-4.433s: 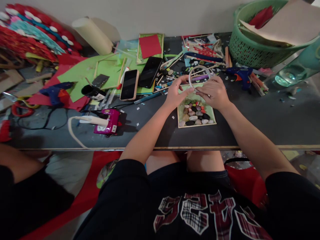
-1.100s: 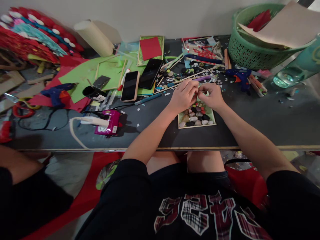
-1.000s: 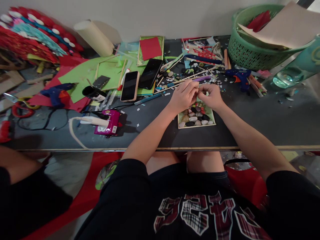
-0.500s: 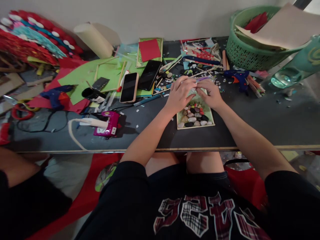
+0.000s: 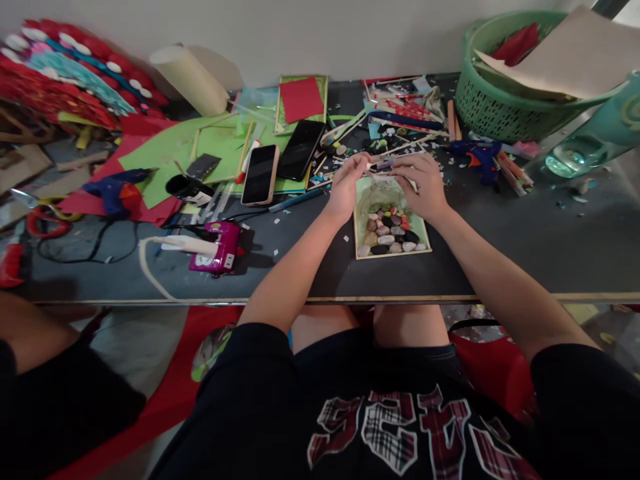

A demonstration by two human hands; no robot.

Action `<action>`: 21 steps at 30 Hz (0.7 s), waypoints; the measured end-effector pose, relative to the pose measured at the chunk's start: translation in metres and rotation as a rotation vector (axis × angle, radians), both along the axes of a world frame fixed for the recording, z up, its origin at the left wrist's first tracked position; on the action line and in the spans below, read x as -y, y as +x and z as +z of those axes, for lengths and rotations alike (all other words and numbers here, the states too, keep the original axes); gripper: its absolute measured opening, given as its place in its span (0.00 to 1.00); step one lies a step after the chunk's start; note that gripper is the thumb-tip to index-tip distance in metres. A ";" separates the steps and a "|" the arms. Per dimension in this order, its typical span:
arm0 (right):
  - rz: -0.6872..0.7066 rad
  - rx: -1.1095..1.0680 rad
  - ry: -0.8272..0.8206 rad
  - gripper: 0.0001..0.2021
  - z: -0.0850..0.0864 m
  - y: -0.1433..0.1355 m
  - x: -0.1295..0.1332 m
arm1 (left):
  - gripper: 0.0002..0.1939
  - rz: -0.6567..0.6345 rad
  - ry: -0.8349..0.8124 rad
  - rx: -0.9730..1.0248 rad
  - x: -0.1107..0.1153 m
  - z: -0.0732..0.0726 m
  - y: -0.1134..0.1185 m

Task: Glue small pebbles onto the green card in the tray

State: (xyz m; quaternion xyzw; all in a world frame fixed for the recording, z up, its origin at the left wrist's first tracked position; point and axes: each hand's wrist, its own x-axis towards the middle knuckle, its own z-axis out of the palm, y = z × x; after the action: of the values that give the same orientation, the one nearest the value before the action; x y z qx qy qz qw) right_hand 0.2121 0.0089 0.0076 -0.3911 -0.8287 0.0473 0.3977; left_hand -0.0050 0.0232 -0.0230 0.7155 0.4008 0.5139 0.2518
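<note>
A shallow pale green picture tray [image 5: 365, 230] with a thin light rim lies in front of me. Smooth pebbles [image 5: 385, 240] in white, black, brown and red fill its near part; its far part is bare pale green. At the tray's far left corner, my left hand [image 5: 346, 190] pinches a small white piece [image 5: 369, 166]. My right hand [image 5: 424, 183] bends over the far right corner, thumb and fingers closed at the far rim; what they hold, if anything, is too small to make out.
Two phones [image 5: 260, 175], a magenta power adapter [image 5: 216, 250], glue guns [image 5: 483, 159] and scissors [image 5: 47, 217] lie around. Behind are sticks and paper scraps [image 5: 400, 113]. A green basket [image 5: 500, 110] and a bottle [image 5: 575, 150] stand right. Another person's arm [image 5: 35, 327] shows at left.
My left hand has drawn back to the left and turned, uncovering the tray's far part and a white piece at its fingertips. The right hand stays near the far rim.
</note>
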 end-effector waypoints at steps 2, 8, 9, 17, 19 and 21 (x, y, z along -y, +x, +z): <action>-0.047 0.023 0.002 0.19 0.001 -0.001 0.003 | 0.38 -0.023 0.001 -0.011 -0.004 -0.002 -0.003; -0.029 0.058 -0.012 0.17 0.005 -0.003 0.010 | 0.45 0.060 0.066 -0.051 0.007 0.009 -0.001; -0.029 0.050 -0.008 0.18 0.006 -0.003 0.010 | 0.44 0.086 0.083 -0.067 0.012 0.012 0.000; -0.015 0.017 0.061 0.20 0.005 -0.004 0.009 | 0.43 0.038 0.112 -0.236 0.036 0.034 0.005; -0.018 0.016 0.078 0.20 0.003 -0.004 0.010 | 0.43 0.045 0.101 -0.223 0.035 0.034 0.005; -0.021 0.016 0.090 0.21 0.003 -0.004 0.010 | 0.43 0.048 0.092 -0.212 0.033 0.032 0.004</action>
State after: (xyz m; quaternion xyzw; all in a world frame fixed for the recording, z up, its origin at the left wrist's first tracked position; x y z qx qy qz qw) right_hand 0.2077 -0.0013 0.0104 -0.3818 -0.8289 0.0028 0.4089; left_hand -0.0010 -0.0101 0.0093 0.7669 0.4181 0.4590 0.1623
